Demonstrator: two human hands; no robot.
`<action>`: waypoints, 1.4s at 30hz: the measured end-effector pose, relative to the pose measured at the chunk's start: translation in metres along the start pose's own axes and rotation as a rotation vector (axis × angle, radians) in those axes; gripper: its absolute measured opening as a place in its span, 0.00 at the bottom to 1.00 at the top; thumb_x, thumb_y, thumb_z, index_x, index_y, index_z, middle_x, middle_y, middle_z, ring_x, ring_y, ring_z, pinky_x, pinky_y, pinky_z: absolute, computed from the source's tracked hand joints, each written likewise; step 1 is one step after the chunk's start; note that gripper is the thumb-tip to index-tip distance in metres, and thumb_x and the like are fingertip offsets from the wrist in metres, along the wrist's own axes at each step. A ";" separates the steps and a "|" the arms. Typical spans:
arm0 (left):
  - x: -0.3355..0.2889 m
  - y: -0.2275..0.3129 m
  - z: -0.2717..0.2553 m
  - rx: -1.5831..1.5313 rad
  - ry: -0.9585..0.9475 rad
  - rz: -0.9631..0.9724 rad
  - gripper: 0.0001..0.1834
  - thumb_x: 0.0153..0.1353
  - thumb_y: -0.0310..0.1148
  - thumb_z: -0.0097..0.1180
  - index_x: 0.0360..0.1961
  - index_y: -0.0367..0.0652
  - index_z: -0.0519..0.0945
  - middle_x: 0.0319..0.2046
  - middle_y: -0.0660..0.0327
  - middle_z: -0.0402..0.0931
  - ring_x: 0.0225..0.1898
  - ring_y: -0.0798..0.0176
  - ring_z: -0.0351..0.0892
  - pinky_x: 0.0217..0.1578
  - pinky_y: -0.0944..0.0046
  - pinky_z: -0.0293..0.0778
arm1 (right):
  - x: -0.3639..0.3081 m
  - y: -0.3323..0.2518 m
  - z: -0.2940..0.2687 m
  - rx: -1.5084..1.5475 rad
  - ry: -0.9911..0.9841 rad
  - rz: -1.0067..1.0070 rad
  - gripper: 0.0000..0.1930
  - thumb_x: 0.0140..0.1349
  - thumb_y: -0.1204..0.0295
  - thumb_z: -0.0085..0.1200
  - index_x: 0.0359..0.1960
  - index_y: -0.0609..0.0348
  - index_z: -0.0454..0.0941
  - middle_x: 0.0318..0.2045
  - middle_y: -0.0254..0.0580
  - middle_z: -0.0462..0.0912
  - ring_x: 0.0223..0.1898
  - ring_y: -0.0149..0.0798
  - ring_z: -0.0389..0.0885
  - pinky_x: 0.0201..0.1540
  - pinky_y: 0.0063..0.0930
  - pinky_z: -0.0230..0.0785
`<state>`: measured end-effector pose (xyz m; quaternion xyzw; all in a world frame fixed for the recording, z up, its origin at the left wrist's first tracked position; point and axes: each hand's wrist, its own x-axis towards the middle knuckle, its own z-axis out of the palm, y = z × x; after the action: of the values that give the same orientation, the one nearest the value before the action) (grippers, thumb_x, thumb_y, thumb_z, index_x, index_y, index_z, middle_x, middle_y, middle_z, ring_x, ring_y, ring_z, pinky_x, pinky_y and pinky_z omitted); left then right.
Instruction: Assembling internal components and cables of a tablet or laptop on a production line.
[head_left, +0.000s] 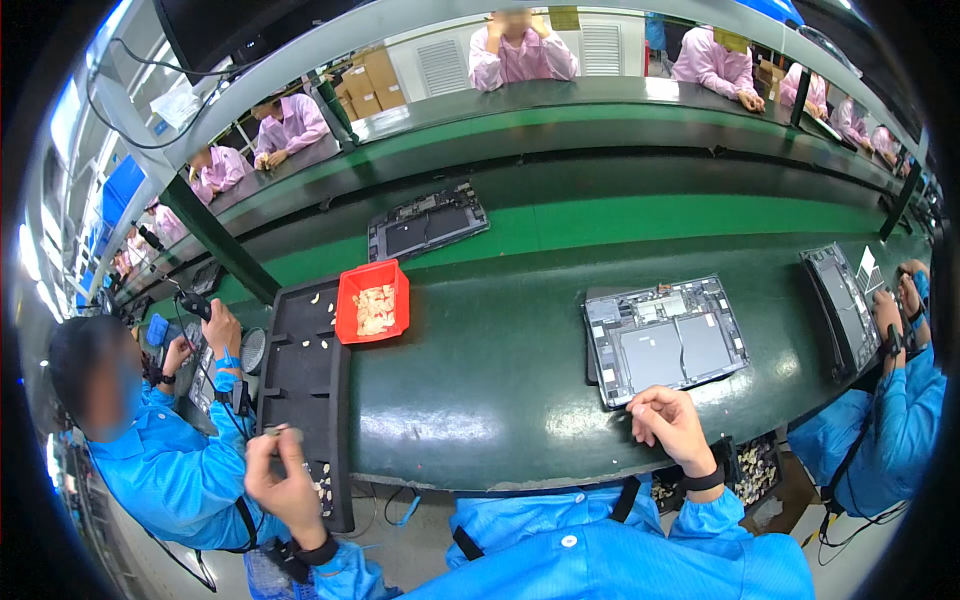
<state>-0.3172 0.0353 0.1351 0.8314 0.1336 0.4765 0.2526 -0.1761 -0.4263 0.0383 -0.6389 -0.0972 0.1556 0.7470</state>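
Note:
My left hand [285, 488] is raised over the near end of a black tray [300, 385]. Its thumb and forefinger pinch, with a small bit at their tips that is too small to make out. My right hand [672, 428] is at the near edge of an opened laptop base [675, 345], fingers curled and closed; whatever they may hold is hidden. Battery cells, a circuit board and a dark cable show inside the base. Small pale pieces lie scattered in the tray, and a red bin [350, 325] of pale pieces stands at its far right corner.
Another opened laptop base [428, 222] lies on the green belt [570, 228] beyond the bench [480, 370]. Co-workers in blue sit on both sides, the right one at another opened laptop [842, 305]. A metal post [220, 235] rises past the tray. People in pink sit opposite.

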 end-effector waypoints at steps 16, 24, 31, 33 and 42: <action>-0.024 0.067 0.305 -0.922 -0.827 -0.138 0.05 0.71 0.28 0.61 0.40 0.37 0.81 0.41 0.65 0.80 0.42 0.74 0.78 0.42 0.69 0.76 | 0.139 0.001 0.070 -0.258 -0.213 -0.269 0.18 0.75 0.70 0.55 0.61 0.65 0.70 0.50 0.40 0.80 0.48 0.29 0.81 0.46 0.26 0.78; -0.025 0.081 0.299 -1.128 -0.839 -0.265 0.05 0.70 0.28 0.63 0.40 0.37 0.83 0.38 0.67 0.82 0.37 0.77 0.79 0.35 0.74 0.72 | 0.138 0.002 0.073 -0.150 -0.081 -0.370 0.11 0.76 0.67 0.54 0.46 0.64 0.82 0.38 0.31 0.80 0.39 0.25 0.79 0.40 0.21 0.75; -0.024 0.089 0.290 -1.009 -0.633 -0.309 0.09 0.65 0.24 0.68 0.45 0.37 0.82 0.39 0.62 0.85 0.39 0.74 0.82 0.39 0.72 0.75 | 0.134 0.003 0.069 -0.111 -0.111 -0.218 0.16 0.78 0.67 0.51 0.56 0.65 0.82 0.38 0.33 0.86 0.38 0.23 0.82 0.38 0.21 0.76; -0.024 0.086 0.289 -0.882 -0.652 -0.236 0.08 0.64 0.27 0.69 0.43 0.38 0.86 0.41 0.62 0.87 0.39 0.75 0.82 0.36 0.74 0.72 | 0.133 0.001 0.072 -0.105 -0.099 -0.226 0.16 0.78 0.68 0.51 0.60 0.64 0.80 0.38 0.32 0.86 0.37 0.22 0.82 0.38 0.21 0.76; -0.022 0.090 0.288 -0.720 -0.498 0.004 0.10 0.65 0.35 0.68 0.46 0.45 0.91 0.40 0.62 0.89 0.33 0.77 0.78 0.30 0.74 0.64 | 0.133 0.001 0.071 -0.089 -0.085 -0.252 0.18 0.76 0.71 0.54 0.65 0.61 0.78 0.37 0.29 0.85 0.33 0.20 0.79 0.35 0.19 0.75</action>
<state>-0.0828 -0.1340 0.0480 0.7803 -0.1077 0.2783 0.5497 -0.0767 -0.3134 0.0419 -0.6469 -0.2151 0.0830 0.7269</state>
